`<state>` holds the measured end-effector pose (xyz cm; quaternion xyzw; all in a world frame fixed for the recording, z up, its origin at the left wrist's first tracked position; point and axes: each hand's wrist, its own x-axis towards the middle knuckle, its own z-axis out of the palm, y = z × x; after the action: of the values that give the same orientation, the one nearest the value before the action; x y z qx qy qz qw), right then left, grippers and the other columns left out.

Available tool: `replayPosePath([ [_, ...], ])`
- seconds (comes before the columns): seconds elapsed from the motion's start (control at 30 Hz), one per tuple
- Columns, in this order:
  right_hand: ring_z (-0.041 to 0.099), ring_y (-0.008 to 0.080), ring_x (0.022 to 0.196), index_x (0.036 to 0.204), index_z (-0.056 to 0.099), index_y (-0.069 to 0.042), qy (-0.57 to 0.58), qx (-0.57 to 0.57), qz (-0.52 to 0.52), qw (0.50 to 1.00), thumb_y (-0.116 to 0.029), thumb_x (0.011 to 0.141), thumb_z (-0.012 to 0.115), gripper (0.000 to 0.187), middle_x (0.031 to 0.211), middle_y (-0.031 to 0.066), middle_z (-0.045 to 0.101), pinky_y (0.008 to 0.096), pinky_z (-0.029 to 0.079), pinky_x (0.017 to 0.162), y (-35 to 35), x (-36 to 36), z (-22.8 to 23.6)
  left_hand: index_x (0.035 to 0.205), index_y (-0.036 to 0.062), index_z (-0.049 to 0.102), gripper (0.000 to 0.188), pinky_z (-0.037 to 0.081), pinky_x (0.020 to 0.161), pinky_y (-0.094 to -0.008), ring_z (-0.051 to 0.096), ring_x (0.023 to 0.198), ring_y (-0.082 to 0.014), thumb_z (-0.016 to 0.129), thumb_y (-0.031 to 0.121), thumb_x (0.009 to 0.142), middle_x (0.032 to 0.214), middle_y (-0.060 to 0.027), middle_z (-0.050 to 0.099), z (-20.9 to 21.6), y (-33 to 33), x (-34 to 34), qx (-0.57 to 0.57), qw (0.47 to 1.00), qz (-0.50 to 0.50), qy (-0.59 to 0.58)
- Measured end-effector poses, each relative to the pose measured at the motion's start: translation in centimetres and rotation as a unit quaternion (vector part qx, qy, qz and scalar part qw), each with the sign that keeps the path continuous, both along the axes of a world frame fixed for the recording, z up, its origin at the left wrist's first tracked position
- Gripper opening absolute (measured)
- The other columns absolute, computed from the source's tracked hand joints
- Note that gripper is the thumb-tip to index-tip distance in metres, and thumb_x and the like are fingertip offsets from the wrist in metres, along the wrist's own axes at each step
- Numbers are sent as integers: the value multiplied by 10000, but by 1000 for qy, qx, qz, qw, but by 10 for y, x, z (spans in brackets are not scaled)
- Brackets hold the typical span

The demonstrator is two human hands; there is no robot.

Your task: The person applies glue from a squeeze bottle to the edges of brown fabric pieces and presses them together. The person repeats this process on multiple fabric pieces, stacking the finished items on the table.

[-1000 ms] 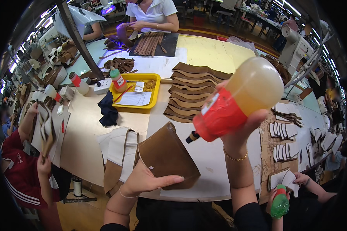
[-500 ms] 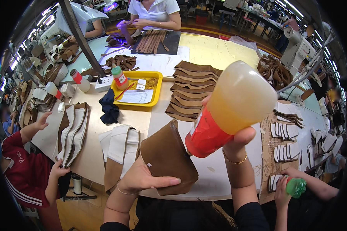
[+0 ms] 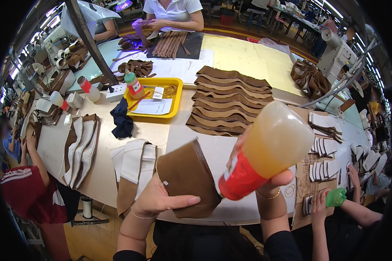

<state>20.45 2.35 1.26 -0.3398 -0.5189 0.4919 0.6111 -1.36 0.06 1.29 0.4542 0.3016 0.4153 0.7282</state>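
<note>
1. Left hand [image 3: 163,201]: pinching a brown panel [image 3: 185,178], thumb flat across its near face; fingers behind, hidden from view.
2. Right hand [image 3: 271,186]: wrapped around a large squeeze bottle [image 3: 278,141], thumb on the near side, fingertips on the far side.
3. Bottle: tilted, base up, neck down to the left; red band around the lower part, amber liquid inside. Neck end at the panel's right edge; contact cannot be told.
4. Panel: held up above the near edge of the tabletop [image 3: 102,176], between the two hands.
5. Left of panel: white-and-brown pieces [image 3: 135,163], overlapping.
6. Beyond panel and bottle: brown strips [image 3: 231,102], wavy, overlapping in a row.
7. Farther left: yellow tray [image 3: 176,106] containing a green-capped bottle [image 3: 134,87] and a paper sheet [image 3: 152,107]; dark blue cloth [image 3: 121,119] just beside it.
8. Far right: a co-worker's hand grips a green bottle [image 3: 336,197].
</note>
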Motion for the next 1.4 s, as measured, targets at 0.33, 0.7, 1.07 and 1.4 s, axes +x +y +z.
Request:
replayPosePath([
  [0.33,581,192,687,1124,419,3,165,84,-82,979,-854,661,365,975,867,128,535,315,520,562,26,-1,20,1211,-21,463,594,446,881,-288,549,1018,-151,753,33,695,1105,-93,576,-21,-3,7,61,997,39,21],
  [0.7,563,178,901,1251,381,-17,-101,132,-128,978,-804,644,484,999,1079,134,540,317,501,735,43,-6,7,1247,-8,428,690,431,911,-303,532,1050,-155,761,-16,643,1131,-80,555,-6,-7,3,-16,1000,-9,-19],
  [1.07,581,180,810,1149,421,-12,-75,40,-87,993,-886,540,432,1065,999,97,517,323,517,681,25,-9,10,1221,-13,452,648,443,898,-310,551,1026,-167,751,-8,645,1110,-84,569,-7,-5,2,-25,999,-9,-43],
  [1.4,603,187,669,1037,445,18,14,-4,-35,999,-894,460,473,1080,824,77,539,304,528,582,-1,-12,-5,1217,-18,455,619,453,888,-318,570,1016,-187,717,-22,656,1094,-97,584,-12,-3,0,-48,997,10,-64],
])
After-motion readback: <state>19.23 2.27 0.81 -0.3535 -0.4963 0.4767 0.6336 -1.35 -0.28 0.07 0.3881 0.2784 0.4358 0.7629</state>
